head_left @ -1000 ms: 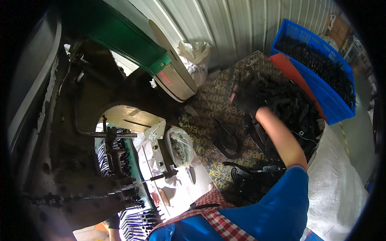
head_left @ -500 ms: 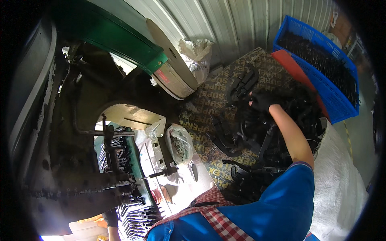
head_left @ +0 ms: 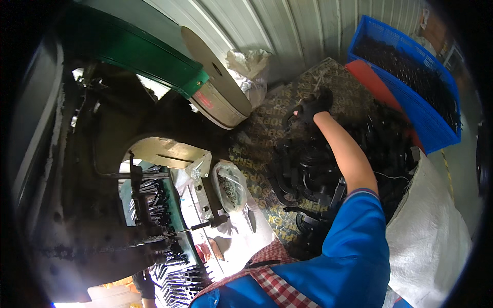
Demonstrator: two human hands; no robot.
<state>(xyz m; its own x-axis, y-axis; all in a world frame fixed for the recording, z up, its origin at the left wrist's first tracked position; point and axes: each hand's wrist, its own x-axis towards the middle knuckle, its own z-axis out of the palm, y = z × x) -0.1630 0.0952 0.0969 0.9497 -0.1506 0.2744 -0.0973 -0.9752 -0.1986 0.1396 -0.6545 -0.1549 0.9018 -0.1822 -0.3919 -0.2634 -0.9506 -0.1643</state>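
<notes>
"What's biggest around the right hand [head_left: 314, 107]?"

"The machine [head_left: 87, 205], dark and well to its left. Next comes the patterned bench [head_left: 263, 123], under the hand."

"And after those?"

"A white sack [head_left: 429, 231], to the hand's right and nearer the body. Then the blue crate [head_left: 429, 123], right of the hand, with a red panel [head_left: 377, 84] between the two."

"Where are the black parts [head_left: 318, 164]?"

"Heaped on the bench, mostly just nearer the body than the right hand; a few dark shapes touch or overlap its left side."

"Is it gripping one?"

"The fingers look bent, but black glove and black parts merge, so I can't tell what they pinch, if anything."

"The left hand [head_left: 144, 282]?"

"Gloved too, partly hidden by the machine; I can't tell its grip. Black rods [head_left: 179, 280] lie in rows just to its right."

"Anything smaller?"

"A clear bag [head_left: 240, 178] of tiny metal pieces [head_left: 227, 190], left of the right hand and nearer the body."
</notes>
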